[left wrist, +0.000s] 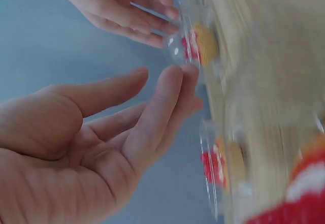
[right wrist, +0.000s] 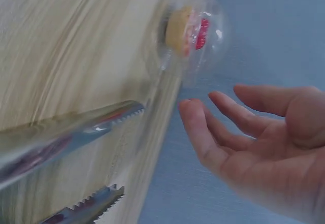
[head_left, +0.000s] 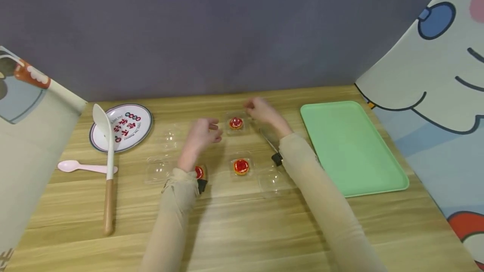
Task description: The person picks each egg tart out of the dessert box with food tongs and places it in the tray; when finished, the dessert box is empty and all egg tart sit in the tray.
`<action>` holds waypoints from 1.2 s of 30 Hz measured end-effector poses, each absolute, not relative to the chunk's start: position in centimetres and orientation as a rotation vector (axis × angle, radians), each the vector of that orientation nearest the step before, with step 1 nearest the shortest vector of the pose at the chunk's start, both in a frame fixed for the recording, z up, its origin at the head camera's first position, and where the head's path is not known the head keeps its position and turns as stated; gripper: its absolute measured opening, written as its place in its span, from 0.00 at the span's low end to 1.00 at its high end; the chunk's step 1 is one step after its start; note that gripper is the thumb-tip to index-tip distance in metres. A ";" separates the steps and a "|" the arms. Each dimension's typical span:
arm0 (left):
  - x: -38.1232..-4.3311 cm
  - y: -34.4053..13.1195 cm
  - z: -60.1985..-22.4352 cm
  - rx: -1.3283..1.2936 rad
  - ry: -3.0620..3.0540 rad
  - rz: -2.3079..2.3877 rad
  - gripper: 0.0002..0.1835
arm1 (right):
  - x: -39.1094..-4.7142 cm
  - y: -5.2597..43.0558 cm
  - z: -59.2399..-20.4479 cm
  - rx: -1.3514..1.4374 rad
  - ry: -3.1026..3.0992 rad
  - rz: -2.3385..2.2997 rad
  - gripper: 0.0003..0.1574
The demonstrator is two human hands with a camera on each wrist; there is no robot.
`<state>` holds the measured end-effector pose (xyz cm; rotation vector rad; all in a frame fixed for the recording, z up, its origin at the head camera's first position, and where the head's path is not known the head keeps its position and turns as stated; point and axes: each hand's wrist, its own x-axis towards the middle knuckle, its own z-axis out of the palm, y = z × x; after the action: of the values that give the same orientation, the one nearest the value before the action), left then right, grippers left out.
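A small red-topped tart [head_left: 236, 123] sits in a clear plastic box with a domed lid [right wrist: 219, 33], between my two hands. On its left side is my left hand [head_left: 202, 135], fingers extended and holding nothing. My right hand [head_left: 262, 110] is on the other side, fingers loosely bent, apart from the box in the right wrist view. Nearer me lies a second boxed tart [head_left: 241, 166]. A third tart [head_left: 199, 172] is partly hidden by my left wrist. Metal tongs [head_left: 269, 141] with toothed tips lie beneath my right forearm, which hides part of them.
Clear plastic containers [head_left: 159, 169] lie left of my left arm, and another clear container [head_left: 273, 181] is by my right sleeve. At left are a patterned plate [head_left: 138, 134], a white ladle-like utensil with a wooden handle [head_left: 109, 205] and a pink spoon [head_left: 69, 166]. A green tray [head_left: 351, 150] stands right.
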<state>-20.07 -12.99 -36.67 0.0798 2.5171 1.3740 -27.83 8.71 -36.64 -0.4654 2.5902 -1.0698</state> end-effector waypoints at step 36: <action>-21.3 -10.6 -36.4 0.139 2.666 0.897 0.26 | -27.9 9.3 -38.1 -0.355 2.296 -1.174 0.23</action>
<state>-21.30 -10.61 -36.36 0.1391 2.6658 0.8969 -27.90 9.29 -38.13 -0.3551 2.2959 -1.1744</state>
